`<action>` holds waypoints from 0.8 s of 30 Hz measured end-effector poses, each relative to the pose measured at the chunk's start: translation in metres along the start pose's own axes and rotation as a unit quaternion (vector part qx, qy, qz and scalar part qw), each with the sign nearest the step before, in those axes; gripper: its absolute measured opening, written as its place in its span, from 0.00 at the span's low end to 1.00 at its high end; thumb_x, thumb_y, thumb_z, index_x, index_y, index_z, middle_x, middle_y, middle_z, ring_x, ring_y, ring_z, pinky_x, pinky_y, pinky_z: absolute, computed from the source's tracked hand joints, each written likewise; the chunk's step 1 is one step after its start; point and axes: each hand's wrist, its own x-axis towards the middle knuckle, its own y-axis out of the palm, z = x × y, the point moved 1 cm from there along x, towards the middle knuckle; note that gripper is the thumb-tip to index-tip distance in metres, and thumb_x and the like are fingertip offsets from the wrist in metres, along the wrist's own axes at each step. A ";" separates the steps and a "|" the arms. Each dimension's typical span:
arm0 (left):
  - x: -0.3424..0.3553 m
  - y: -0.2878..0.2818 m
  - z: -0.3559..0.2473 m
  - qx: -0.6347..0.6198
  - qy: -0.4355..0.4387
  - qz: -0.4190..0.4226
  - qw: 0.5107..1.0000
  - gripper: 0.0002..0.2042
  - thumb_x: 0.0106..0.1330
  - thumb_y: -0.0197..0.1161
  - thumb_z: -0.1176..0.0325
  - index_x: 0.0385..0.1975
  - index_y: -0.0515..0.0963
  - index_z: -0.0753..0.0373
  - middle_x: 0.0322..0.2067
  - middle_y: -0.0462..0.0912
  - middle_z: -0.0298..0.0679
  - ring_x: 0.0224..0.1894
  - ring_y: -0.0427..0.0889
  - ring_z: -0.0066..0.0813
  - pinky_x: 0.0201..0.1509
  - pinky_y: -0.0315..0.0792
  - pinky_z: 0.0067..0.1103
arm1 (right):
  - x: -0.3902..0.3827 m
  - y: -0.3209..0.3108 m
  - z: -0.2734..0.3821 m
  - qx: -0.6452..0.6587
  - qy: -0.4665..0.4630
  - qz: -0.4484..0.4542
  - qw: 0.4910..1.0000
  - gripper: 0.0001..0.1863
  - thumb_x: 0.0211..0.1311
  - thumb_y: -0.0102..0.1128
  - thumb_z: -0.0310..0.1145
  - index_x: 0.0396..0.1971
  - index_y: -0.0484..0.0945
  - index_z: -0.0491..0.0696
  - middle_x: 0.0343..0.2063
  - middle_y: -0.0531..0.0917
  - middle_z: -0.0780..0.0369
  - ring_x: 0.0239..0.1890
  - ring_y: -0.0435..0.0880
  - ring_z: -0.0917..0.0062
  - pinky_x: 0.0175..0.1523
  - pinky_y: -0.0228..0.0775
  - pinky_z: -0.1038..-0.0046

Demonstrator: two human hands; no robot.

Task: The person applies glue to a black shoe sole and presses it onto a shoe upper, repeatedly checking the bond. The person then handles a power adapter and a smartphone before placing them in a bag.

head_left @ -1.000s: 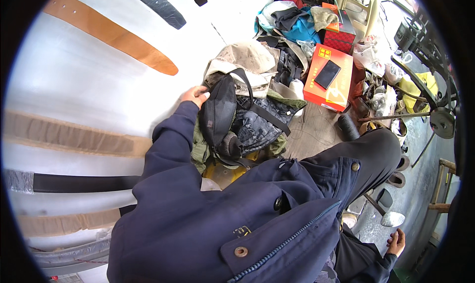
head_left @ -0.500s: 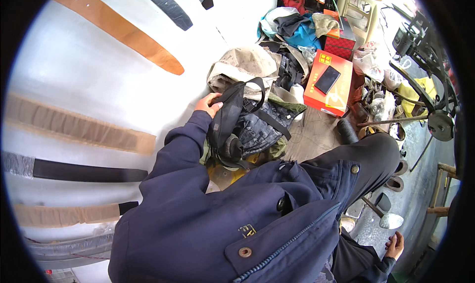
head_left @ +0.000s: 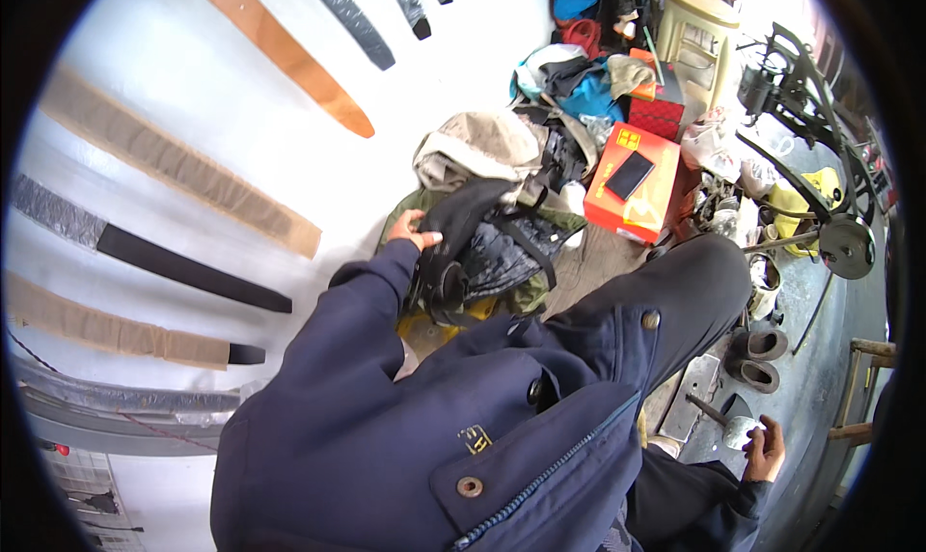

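Note:
A black bag [head_left: 471,207] with a dark patterned panel and loose straps lies on a green cloth in front of me. My left hand [head_left: 413,232] is closed on its padded black edge, thumb on top. Low at the right, my right hand [head_left: 764,452] has its fingers apart and slightly bent, with nothing seen in them. Its fingertips are beside a short-handled tool [head_left: 737,432] with a pale rounded head; whether they touch it I cannot tell.
Brown, tan and black strips [head_left: 193,272] lie across the white surface at left. Ahead are a beige cloth bag [head_left: 482,147], a red box [head_left: 656,166] with a phone [head_left: 630,176] on it, and a cream plastic stool [head_left: 702,21]. A black machine [head_left: 849,243] stands at right.
The view has shifted. The bag's strap loop has folded down and its black padded part now lies over toward the right under my left hand. My right hand is nearer the pale-headed tool.

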 end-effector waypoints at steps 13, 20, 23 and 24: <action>-0.068 -0.010 0.038 0.036 -0.066 0.071 0.995 0.30 0.57 0.74 0.67 0.58 0.69 0.63 0.41 0.85 0.42 0.35 0.82 0.29 0.33 0.76 0.25 | -0.014 0.003 0.001 -0.002 0.065 0.010 0.998 0.16 0.69 0.56 0.31 0.52 0.76 0.38 0.28 0.80 0.63 0.23 0.73 0.85 0.30 0.66 0.82; -0.087 -0.001 0.060 0.082 0.025 -0.061 0.994 0.09 0.59 0.70 0.71 0.35 0.80 0.67 0.23 0.83 0.39 0.26 0.79 0.24 0.34 0.73 0.24 | 0.033 0.026 0.025 -0.041 0.028 0.025 0.998 0.16 0.72 0.54 0.32 0.52 0.77 0.40 0.30 0.79 0.65 0.26 0.70 0.87 0.32 0.64 0.83; -0.091 -0.008 0.039 0.175 0.089 -0.053 0.979 0.07 0.62 0.66 0.65 0.33 0.80 0.62 0.25 0.83 0.45 0.28 0.83 0.42 0.35 0.75 0.33 | 0.045 0.066 0.076 -0.049 -0.052 0.003 0.997 0.14 0.72 0.53 0.31 0.52 0.78 0.40 0.31 0.79 0.65 0.27 0.72 0.86 0.32 0.64 0.83; -0.092 -0.013 0.031 0.189 0.116 -0.045 0.974 0.08 0.62 0.65 0.64 0.33 0.80 0.61 0.25 0.83 0.46 0.29 0.83 0.45 0.35 0.75 0.35 | 0.048 0.087 0.099 -0.063 -0.065 -0.014 0.996 0.14 0.72 0.53 0.30 0.51 0.79 0.41 0.32 0.80 0.65 0.28 0.73 0.86 0.32 0.64 0.84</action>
